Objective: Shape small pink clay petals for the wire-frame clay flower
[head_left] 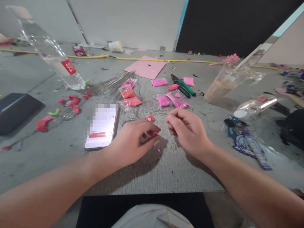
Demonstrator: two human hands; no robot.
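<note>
My left hand point(135, 139) is closed in a loose pinch above the grey table, with a small pink piece of modelling clay point(155, 133) showing at its fingertips. A little to its right, my right hand point(187, 129) has its fingers curled and thumb pressed to them; whatever they hold is hidden. The hands are apart. Just beyond the left fingers lies a small red-pink lump point(150, 118) beside thin wires point(158, 111). A pink crumb point(159, 150) rests on the table between the wrists.
A phone point(104, 126) lies left of my left hand. Beyond are clay packets point(128, 91), green-handled pliers point(182, 87), a wire bundle point(111, 83) and pink paper point(147, 67). A tall bottle point(54, 57), a drink cup point(220, 84), a fallen bottle point(256, 106) and keychains point(247, 144) flank these.
</note>
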